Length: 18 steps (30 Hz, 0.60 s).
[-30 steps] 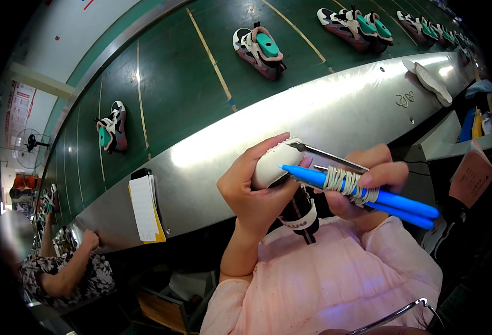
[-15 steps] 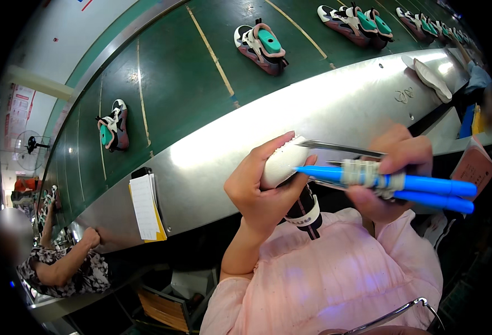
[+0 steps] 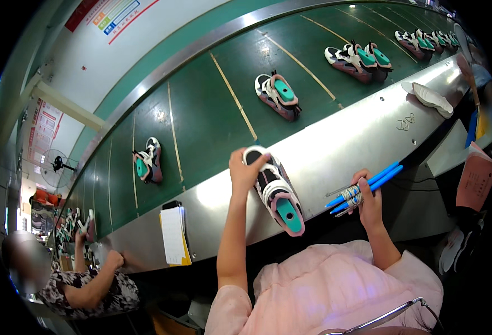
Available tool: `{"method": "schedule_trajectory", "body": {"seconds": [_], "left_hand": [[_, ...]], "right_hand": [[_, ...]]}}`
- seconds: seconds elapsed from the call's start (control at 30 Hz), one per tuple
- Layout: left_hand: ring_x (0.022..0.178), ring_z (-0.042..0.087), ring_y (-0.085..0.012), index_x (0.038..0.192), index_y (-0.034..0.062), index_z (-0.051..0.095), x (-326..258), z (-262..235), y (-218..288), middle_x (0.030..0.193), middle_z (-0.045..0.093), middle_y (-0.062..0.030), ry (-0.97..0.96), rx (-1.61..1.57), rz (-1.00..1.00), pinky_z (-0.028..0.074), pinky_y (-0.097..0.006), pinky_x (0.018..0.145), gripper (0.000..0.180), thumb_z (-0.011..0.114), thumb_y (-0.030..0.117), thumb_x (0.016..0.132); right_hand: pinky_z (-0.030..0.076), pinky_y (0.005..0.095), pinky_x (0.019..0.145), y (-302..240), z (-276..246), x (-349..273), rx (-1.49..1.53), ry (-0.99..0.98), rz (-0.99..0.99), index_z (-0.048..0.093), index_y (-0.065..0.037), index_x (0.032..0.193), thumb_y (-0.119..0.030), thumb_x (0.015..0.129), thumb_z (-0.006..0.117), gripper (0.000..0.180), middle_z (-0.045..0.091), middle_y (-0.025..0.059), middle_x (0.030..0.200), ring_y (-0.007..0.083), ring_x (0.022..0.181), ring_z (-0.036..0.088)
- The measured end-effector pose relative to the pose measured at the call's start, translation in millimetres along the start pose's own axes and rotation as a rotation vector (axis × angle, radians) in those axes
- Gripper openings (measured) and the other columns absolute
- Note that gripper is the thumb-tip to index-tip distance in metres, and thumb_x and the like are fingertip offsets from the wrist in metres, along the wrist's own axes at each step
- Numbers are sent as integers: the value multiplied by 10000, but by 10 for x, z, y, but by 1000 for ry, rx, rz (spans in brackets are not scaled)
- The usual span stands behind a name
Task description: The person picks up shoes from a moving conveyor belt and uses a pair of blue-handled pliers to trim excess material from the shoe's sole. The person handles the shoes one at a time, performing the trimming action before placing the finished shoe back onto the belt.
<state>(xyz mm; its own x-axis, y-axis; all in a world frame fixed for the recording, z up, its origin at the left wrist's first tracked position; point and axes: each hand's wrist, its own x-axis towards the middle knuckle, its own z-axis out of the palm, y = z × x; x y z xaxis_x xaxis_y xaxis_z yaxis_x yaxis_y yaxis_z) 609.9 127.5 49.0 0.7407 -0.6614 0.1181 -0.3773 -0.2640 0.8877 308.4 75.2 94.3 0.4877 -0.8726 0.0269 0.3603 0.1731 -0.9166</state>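
Here the left hand (image 3: pixel 245 173) grips a shoe (image 3: pixel 274 190) by its toe end, fingers (image 3: pixel 257 163) curled over the white toe cap and thumb on the near side. The shoe is black, white and pink, with a teal last filling its opening; it lies lengthwise from the toe by the edge of the green conveyor belt (image 3: pixel 212 117) down across the shiny metal surface (image 3: pixel 335 151), heel pointing toward the person. Whether the heel rests on the metal or hangs just over its near edge is hard to tell.

The right hand (image 3: pixel 369 204) is closed around a bundle of blue pen-like tools (image 3: pixel 363 190) bound with pale tape, the fingers wrapped tight about the taped middle. The blue shafts stick out up and to the right, and the tips point left toward the shoe, near it but apart from it.

On the belt sit other shoes of the same kind: one pair (image 3: pixel 278 96) straight beyond the held shoe, one pair (image 3: pixel 147 162) to the left, more pairs (image 3: pixel 357 57) farther right. A white insole (image 3: pixel 431 97) lies on the metal surface at the right. A clipboard with white and yellow paper (image 3: pixel 173 234) leans against the surface's front at the left. Farther left, another person's arm (image 3: pixel 98 279) in a patterned sleeve reaches toward the same line.
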Motion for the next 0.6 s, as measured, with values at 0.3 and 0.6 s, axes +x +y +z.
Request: {"method": "schedule_trajectory", "body": {"seconds": [0.3, 0.6], "left_hand": [[1263, 285, -307, 1316, -50, 248, -939, -12, 446, 1351, 290, -170, 334, -388, 455, 212, -439, 1035, 844, 473, 583, 806], [1298, 245, -240, 1327, 458, 186, -1869, 162, -413, 1376, 221, -47, 218, 511, 1234, 133, -599, 1042, 682, 578, 515, 771]], "right_hand": [[388, 190, 357, 120, 1, 61, -71, 53, 69, 486, -71, 821, -277, 893, 510, 220, 476, -6, 659, 50, 476, 487], [383, 187, 375, 206, 165, 20, -71, 16, 153, 495, -70, 823, -239, 886, 520, 182, 479, -9, 656, 50, 507, 490]]}}
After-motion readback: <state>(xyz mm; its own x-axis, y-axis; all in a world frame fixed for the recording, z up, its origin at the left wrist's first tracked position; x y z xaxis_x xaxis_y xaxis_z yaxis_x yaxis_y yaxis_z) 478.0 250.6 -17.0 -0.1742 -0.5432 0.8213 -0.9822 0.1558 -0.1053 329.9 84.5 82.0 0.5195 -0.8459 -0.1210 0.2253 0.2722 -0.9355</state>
